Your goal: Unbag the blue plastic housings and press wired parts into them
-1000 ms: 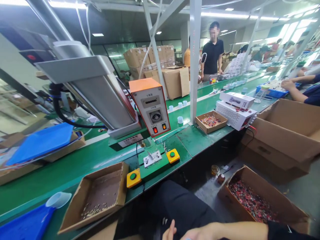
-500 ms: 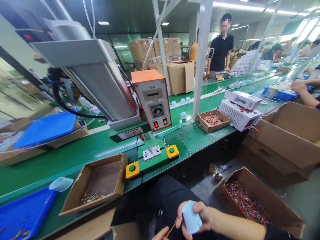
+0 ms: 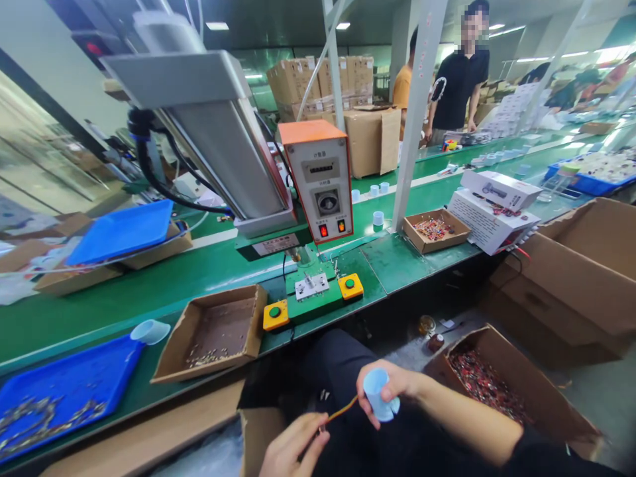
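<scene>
My right hand [image 3: 400,379] is closed round a light blue plastic cup [image 3: 376,384], above my lap. The cup is tilted, and a notch shows in its rim at the lower right. My left hand [image 3: 297,442], lower and to the left, pinches the end of a thin yellow-orange wire [image 3: 342,411]. From those fingertips the wire runs up to the fingers of my right hand beside the cup. I cannot tell whether its far end is joined to the cup or just held. A small dark bit shows at my left fingertips.
Ahead stands a press [image 3: 233,152] with an orange-topped control box [image 3: 320,179] and two yellow button boxes [image 3: 350,286]. A cardboard tray [image 3: 213,324] and a blue tray [image 3: 69,384] hold small metal parts. At lower right is a carton [image 3: 551,414] of red parts. A person [image 3: 457,93] stands beyond.
My left hand has come further into view, drawing the wire out to the left. The cup has turned so its opening shows more. The camera view has shifted slightly.
</scene>
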`<state>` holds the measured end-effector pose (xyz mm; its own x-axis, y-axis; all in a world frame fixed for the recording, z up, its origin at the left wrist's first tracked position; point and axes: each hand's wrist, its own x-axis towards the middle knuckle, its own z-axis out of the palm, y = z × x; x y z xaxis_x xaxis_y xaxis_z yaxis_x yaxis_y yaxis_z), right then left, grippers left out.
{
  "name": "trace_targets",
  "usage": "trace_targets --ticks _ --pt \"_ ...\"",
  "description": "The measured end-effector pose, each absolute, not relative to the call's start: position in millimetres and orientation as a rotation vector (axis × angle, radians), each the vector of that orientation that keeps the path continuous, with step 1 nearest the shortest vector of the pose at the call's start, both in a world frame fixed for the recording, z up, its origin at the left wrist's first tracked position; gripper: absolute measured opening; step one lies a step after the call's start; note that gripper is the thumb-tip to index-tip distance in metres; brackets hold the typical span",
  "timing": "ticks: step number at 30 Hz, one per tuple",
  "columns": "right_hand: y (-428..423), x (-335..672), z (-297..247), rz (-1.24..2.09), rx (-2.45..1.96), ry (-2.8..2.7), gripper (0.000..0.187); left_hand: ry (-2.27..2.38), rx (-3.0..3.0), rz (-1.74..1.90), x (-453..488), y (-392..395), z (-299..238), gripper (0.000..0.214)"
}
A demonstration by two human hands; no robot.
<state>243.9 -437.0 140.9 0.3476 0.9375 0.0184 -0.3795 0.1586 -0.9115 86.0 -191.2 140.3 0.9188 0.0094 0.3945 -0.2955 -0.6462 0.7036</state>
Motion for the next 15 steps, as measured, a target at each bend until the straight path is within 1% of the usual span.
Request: trace_targets --ticks 1,3,4,6,7,9,11,15 --pt "-440 248 153 1.035 -1.058 -0.731 0.074 -0.178 2.257 0.516 87 -194 155 0.026" --pt "-443 256 168 0.982 -1.125 -0.696 0.059 -0.119 2.271 0.586 89 -200 181 0.021" --pt "-443 260 170 0.941 -1.160 -0.669 0.056 -0.089 2.278 0.586 90 -204 192 0.020" --pt "-438 266 167 0.809 -1.273 -0.666 0.060 -0.075 2.277 0.612 91 -211 206 0.018" --pt "-434 267 164 0.689 -1.375 -0.736 0.060 -0.095 2.265 0.651 92 -214 211 0.018" --pt "-428 267 156 0.440 -1.536 -0.908 0.055 -0.166 2.267 0.730 93 -222 216 0.021" --pt "-426 263 151 0.256 -1.593 -1.043 0.050 -0.245 2.312 0.789 93 -231 219 0.023" --pt "-428 255 146 0.130 -1.627 -1.109 0.049 -0.323 2.437 0.799 97 -242 220 0.018"
